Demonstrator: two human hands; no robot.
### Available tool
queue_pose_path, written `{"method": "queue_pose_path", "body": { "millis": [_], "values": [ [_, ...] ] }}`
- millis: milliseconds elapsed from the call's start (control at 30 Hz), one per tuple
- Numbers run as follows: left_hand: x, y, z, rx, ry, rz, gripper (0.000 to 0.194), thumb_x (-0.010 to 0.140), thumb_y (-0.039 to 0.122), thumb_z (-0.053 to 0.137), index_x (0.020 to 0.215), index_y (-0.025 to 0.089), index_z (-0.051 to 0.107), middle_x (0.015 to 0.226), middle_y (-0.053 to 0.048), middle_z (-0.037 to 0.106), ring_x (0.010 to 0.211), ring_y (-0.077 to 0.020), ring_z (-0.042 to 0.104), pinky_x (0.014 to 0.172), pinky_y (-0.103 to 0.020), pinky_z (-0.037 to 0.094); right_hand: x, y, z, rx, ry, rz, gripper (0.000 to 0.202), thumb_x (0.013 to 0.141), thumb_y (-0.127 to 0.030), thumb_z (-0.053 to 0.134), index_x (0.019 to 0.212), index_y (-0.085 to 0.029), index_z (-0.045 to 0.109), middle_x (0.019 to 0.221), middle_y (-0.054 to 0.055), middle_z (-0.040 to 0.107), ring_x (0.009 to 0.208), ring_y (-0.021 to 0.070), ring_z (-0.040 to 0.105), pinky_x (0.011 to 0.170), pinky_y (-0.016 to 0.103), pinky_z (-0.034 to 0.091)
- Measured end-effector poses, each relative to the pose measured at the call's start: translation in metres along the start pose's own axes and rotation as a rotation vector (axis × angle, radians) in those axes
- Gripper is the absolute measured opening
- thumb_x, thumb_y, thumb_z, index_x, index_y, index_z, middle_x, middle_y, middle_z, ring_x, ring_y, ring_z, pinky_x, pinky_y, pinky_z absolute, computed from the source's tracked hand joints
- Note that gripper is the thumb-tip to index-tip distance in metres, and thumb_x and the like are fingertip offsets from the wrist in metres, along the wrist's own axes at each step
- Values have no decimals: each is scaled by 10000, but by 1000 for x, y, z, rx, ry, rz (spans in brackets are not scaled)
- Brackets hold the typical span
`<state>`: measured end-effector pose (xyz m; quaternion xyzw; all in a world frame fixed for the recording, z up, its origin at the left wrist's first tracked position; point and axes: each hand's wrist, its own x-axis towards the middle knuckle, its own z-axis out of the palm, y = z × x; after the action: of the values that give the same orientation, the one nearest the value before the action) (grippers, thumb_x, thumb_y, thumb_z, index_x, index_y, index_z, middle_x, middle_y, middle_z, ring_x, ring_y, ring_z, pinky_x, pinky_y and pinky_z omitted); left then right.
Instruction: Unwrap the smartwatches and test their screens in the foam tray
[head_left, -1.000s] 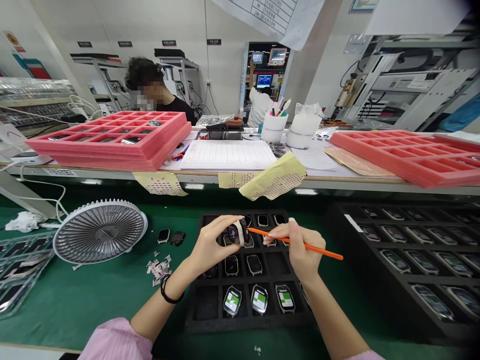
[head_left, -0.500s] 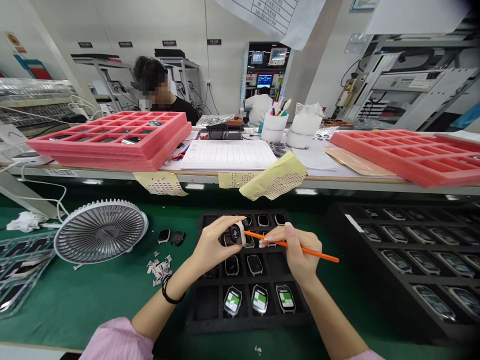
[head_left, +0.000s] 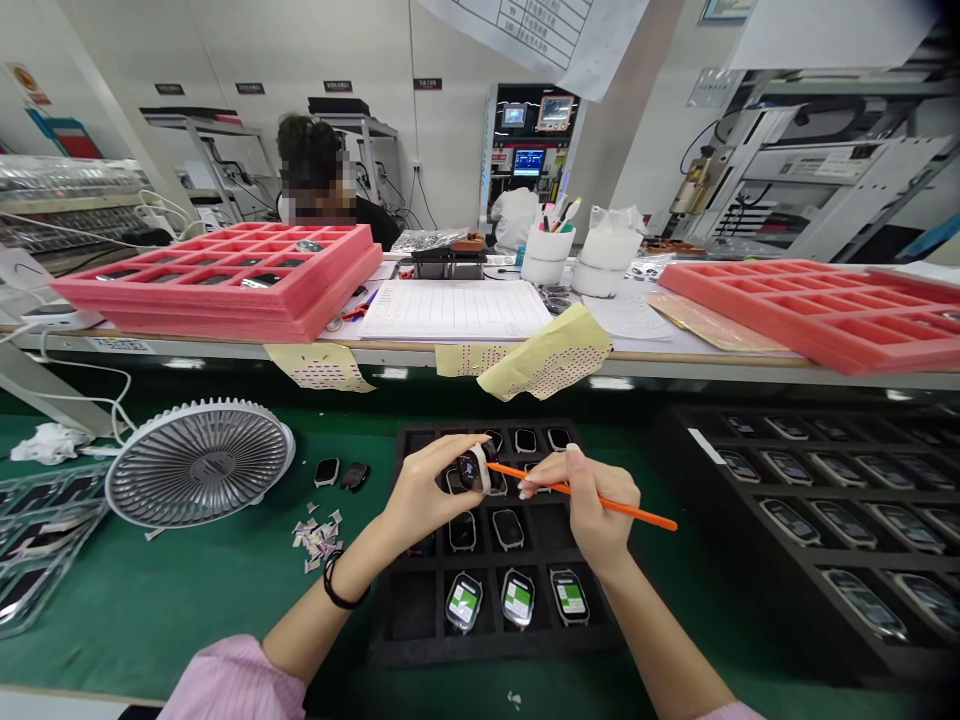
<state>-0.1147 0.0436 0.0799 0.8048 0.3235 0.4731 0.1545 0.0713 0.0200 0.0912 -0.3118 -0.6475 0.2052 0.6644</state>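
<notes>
The left hand (head_left: 424, 492) holds a watch body (head_left: 472, 470) pinched between thumb and fingers (head_left: 466, 446), lifted just above the far rows of the black tray (head_left: 390, 610) on the green counter (head_left: 187, 590). The watch body is tilted, its face turned toward the right hand. The right hand (head_left: 592, 505) grips an orange stick (head_left: 592, 497) in a pen hold, fingers closed around its middle. The stick's long axis runs from lower right to upper left, and its tip lies at the right edge of the watch body, touching it or all but touching; contact cannot be confirmed. The tail end projects to the right past the hand. Both hands are near each other over the tray's centre.

Three watch bodies with lit green screens (head_left: 517, 598) sit in the tray's near row; darker units occupy the rows beyond. A second black tray (head_left: 705, 440) of units lies to the right. A small fan (head_left: 199, 475) lies on the counter at left, with paper scraps (head_left: 319, 535) near it. Pink foam trays (head_left: 225, 275) rest on the far shelf.
</notes>
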Motion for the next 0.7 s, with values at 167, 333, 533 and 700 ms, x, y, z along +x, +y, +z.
{"method": "queue_pose_path", "body": {
  "millis": [167, 333, 533, 700],
  "values": [
    [-1, -1, 2, 22, -1, -3, 482, 693, 63, 643, 1155, 198, 606, 1098, -71, 693, 993, -222, 660, 878, -339, 543, 0, 1, -1, -10, 2, -18, 424, 947, -190, 414, 651, -204, 716, 540, 16, 678, 477, 153, 642, 495, 295, 516],
    [2, -1, -2, 25, -29, -32, 465, 717, 84, 655, 1162, 202, 593, 1100, -76, 673, 1008, -221, 642, 879, -339, 532, 4, 6, -14, 76, -32, 93, 487, 979, -306, 362, 647, -218, 708, 574, 21, 695, 537, 170, 664, 550, 313, 526],
    [1, -2, -1, 135, -13, -25, 446, 691, 105, 678, 1120, 204, 604, 1162, -110, 572, 1109, -261, 551, 923, -410, 491, 4, 14, 4, 78, -207, 473, 349, 731, -347, 738, 634, -218, 429, 938, 48, 711, 800, 202, 661, 663, 305, 525],
    [-1, -3, 4, 122, -43, -22, 439, 717, 85, 649, 1132, 210, 579, 1146, -97, 558, 1098, -242, 542, 926, -405, 485, -4, 27, 21, 46, -307, 539, 417, 725, -364, 721, 654, -223, 335, 645, -61, 446, 549, 98, 420, 514, 226, 367]
  ]
}}
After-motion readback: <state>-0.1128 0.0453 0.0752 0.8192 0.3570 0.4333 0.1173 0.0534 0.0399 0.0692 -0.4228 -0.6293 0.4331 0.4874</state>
